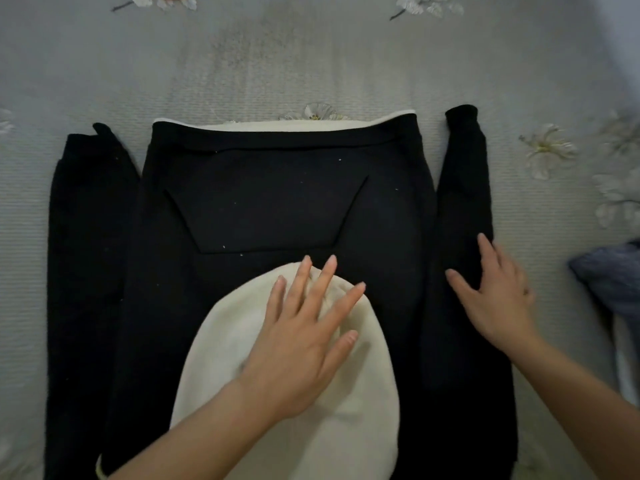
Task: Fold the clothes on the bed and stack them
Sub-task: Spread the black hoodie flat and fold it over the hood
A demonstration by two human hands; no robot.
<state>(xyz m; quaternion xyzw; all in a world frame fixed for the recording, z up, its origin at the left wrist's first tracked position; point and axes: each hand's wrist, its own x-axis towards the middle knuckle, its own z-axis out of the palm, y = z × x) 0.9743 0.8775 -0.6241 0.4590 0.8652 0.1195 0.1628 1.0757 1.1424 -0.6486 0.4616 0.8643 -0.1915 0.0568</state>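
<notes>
A black hoodie (pixel 270 202) lies flat and face up on the bed, hem away from me, with a front pocket in the middle. Its cream-lined hood (pixel 367 393) is laid down over the chest. My left hand (pixel 304 337) presses flat on the hood with fingers spread. The two sleeves lie straight along the body, the left sleeve (pixel 86 271) apart from my hands. My right hand (pixel 495 296) rests with straight fingers on the right sleeve (pixel 464 188).
The bed is covered by a grey ribbed sheet (pixel 311 64) with white flower prints. A crumpled blue-grey garment (pixel 609 271) lies at the right edge, with something white below it. Bare sheet stretches beyond the hoodie's hem.
</notes>
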